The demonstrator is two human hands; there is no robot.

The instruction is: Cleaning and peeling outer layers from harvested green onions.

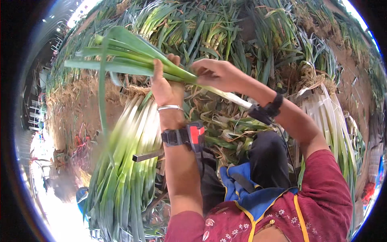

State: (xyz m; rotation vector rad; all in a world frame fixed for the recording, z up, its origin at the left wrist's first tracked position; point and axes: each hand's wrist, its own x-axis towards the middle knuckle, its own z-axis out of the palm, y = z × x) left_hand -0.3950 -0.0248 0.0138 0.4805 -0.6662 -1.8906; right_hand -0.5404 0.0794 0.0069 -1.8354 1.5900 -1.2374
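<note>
A long leek [183, 74] is held up in front of me, its green leaves fanning to the left and its pale stem slanting down to the right. My left hand [168, 86] grips it where the leaves begin, thumb on the near side. Closed at the stalk just to the right is my right hand [215, 74]; its fingertips are partly hidden. The pale lower stem [231, 97] passes under my right forearm, and its root end is hidden behind the wrist strap. One long leaf [102, 88] hangs down on the left.
Cleaned leeks [125, 161] lie piled at my left, near a metal bar [147, 156]. Another stack [328, 121] lies at my right. Stripped leaves [217, 117] cover the ground before my knees. Many unpeeled leeks [209, 32] with roots spread across the far side.
</note>
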